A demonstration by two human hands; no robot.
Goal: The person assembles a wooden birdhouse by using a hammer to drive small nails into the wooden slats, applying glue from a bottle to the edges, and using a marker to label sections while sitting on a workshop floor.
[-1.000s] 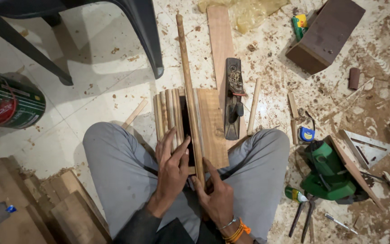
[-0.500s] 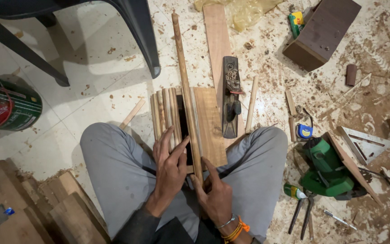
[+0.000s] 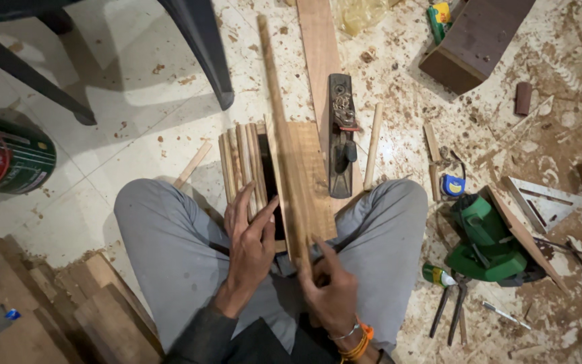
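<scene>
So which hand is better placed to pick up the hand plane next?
Probably the right hand: the hand plane lies on its side of the long stick. The left hand sits across it.

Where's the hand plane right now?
In the head view the hand plane lies on the long plank on the floor, right of centre, just right of the wooden block and left of a loose dowel.
</scene>
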